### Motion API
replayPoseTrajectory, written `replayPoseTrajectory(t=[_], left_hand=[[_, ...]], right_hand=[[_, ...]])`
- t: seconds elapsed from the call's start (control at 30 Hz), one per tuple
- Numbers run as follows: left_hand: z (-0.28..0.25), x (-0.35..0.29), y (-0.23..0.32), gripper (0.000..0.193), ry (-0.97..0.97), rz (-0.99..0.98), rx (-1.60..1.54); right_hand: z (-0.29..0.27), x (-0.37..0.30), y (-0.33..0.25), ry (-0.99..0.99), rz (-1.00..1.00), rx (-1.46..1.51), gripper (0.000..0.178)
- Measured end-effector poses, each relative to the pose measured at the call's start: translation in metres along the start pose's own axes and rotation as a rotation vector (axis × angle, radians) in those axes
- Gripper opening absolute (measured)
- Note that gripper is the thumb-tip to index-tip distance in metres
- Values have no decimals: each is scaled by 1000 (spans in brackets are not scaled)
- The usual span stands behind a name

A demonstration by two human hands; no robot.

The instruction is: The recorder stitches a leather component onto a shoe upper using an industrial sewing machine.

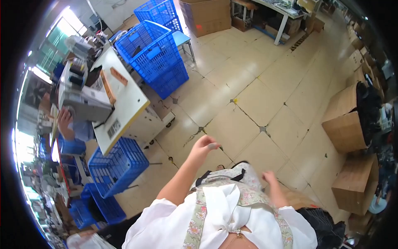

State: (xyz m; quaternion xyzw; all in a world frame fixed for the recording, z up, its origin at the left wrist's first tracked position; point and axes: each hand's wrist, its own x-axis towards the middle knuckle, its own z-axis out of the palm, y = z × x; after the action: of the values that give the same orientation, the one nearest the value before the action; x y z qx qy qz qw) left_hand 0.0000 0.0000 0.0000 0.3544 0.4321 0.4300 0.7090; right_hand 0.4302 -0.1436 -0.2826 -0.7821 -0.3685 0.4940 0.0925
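My left hand [206,144] hangs in the air over the tiled floor, in front of my body. Its fingers are curled in, and a small grey patch shows at one finger; no object is visible in it. Lower and to the right, my right hand [269,177] is held beside my apron, small in view, with its fingers bent and nothing visible in them. Closest to both hands is the flowered apron [251,176], worn over a white top [224,203]. Neither hand touches a table or a crate.
On the left stands a white sewing table [126,97] with a machine [85,103], where another person's hand [65,118] works. Blue crates [153,58] are stacked behind it; another blue crate [118,166] sits nearer. Cardboard boxes [346,124] line the right side.
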Motion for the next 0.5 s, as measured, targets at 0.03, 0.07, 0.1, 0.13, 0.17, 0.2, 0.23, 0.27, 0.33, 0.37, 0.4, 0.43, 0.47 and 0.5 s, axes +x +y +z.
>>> replayPoseTrajectory(t=[0.03, 0.07, 0.1, 0.13, 0.17, 0.2, 0.23, 0.27, 0.33, 0.37, 0.4, 0.43, 0.47, 0.5], left_hand=[[6, 8, 4, 13, -15, 6, 61], [10, 9, 7, 13, 28, -15, 66], [3, 61, 38, 12, -12, -22, 126], [-8, 112, 70, 11, -43, -30, 183], [1, 156, 72, 11, -60, -31, 168], [-3, 186, 75, 12, -47, -8, 119], [-8, 213, 78, 13, -26, 17, 68], [-4, 235, 86, 13, 10, 25, 72], [-18, 267, 101, 13, 78, 22, 14], [-27, 279, 111, 12, 131, 27, -51], [-39, 289, 124, 11, 188, 31, -44], [-42, 306, 134, 11, 199, 28, -34], [-57, 309, 141, 11, 281, 49, -49], [-67, 320, 150, 11, 325, 69, -72]], right_hand=[[-9, -16, 21, -38, 135, -20, 38], [-19, -45, 25, -44, 268, 119, 47], [-10, -22, 5, 26, 371, 517, 53], [-7, 31, -33, 25, 342, 539, 53], [-44, 59, -21, 35, 333, 454, 50], [-88, 69, -8, 32, 333, 341, 48], [-125, 86, -7, 23, 329, 222, 45], [-135, 106, -11, -4, 323, 134, 42], [-141, 164, -65, -70, 275, -57, 37], [-144, 199, -105, -103, 240, -161, 34], [-144, 236, -150, -137, 201, -269, 31], [-100, 297, -259, -164, 177, -349, 29], [-99, 313, -291, -209, 130, -473, 26], [-107, 356, -351, -138, 143, -399, 25]])
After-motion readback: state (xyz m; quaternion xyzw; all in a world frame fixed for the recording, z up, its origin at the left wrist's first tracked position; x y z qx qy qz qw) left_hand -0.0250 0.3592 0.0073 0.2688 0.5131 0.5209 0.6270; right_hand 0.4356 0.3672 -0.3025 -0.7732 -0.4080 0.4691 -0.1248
